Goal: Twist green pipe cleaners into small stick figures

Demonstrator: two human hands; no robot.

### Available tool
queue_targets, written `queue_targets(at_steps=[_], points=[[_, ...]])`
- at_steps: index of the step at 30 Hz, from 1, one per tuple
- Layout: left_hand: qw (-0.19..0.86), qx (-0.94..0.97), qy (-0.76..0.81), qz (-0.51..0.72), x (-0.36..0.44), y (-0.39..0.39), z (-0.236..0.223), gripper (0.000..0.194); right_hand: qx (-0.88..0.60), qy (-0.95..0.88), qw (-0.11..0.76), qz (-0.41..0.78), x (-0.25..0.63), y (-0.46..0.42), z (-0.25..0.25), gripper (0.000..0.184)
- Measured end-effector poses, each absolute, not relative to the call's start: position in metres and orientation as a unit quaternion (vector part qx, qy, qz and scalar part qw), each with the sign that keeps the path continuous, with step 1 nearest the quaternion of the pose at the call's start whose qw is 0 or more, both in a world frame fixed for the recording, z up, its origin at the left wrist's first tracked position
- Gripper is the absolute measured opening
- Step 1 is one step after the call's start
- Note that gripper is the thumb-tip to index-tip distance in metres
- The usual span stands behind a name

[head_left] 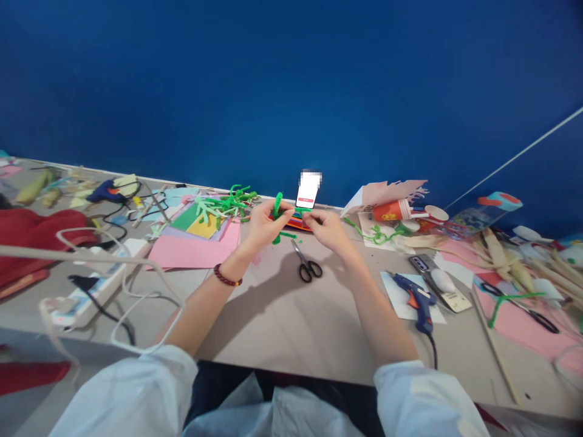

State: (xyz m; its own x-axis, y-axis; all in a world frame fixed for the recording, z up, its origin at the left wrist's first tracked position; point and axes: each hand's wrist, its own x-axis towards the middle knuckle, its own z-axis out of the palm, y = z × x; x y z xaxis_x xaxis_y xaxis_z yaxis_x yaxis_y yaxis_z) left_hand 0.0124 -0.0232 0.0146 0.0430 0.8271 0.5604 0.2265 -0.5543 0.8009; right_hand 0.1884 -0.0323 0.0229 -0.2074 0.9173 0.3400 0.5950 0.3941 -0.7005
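Green pipe cleaner [277, 204] pokes up out of my left hand [268, 223], whose fingers are pinched round it. Close beside it, my right hand [328, 228] has its fingertips pressed together at a green strand [301, 210] that spans the small gap between both hands. Just below them on the table lie short green pieces [288, 235]. Black-handled scissors [307, 266] rest on the table between my forearms, blades pointing away from me. Behind the hands a phone [310, 189] with a lit screen leans near the wall.
To the left are a heap of green pipe cleaners [230, 201], pink paper [195, 250] and a white power strip [102, 282] with looping cables. On the right lie a blue glue gun [419, 298], a red paper cup [392, 210], a wooden stick [495, 349] and more scissors [523, 308].
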Motion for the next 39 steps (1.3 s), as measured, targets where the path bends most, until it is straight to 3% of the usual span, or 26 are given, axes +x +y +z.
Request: queue_targets(at_steps=[8, 14, 19, 24, 32, 39], points=[[0.166, 0.729, 0.419, 0.515, 0.012, -0.02, 0.01, 0.008, -0.505, -0.798, 0.313, 0.102, 0.184, -0.057, 0.047, 0.029], [0.119, 0.83, 0.338, 0.428, 0.022, -0.034, 0.016, 0.022, -0.512, -0.777, 0.356, 0.083, 0.204, -0.056, 0.057, 0.023], [0.19, 0.808, 0.289, 0.478, 0.024, -0.04, 0.02, 0.02, -0.496, -0.746, 0.419, 0.145, 0.214, -0.042, 0.045, 0.024], [0.222, 0.721, 0.365, 0.546, 0.022, -0.037, 0.019, 0.015, -0.512, -0.731, 0.394, 0.219, 0.206, -0.033, 0.032, 0.029], [0.434, 0.696, 0.391, 0.418, 0.019, -0.035, 0.025, 0.015, -0.54, -0.73, 0.373, 0.19, 0.206, -0.03, 0.03, 0.03], [0.443, 0.693, 0.415, 0.389, 0.019, -0.024, 0.006, 0.024, -0.528, -0.748, 0.362, 0.176, 0.203, -0.026, 0.023, 0.026]])
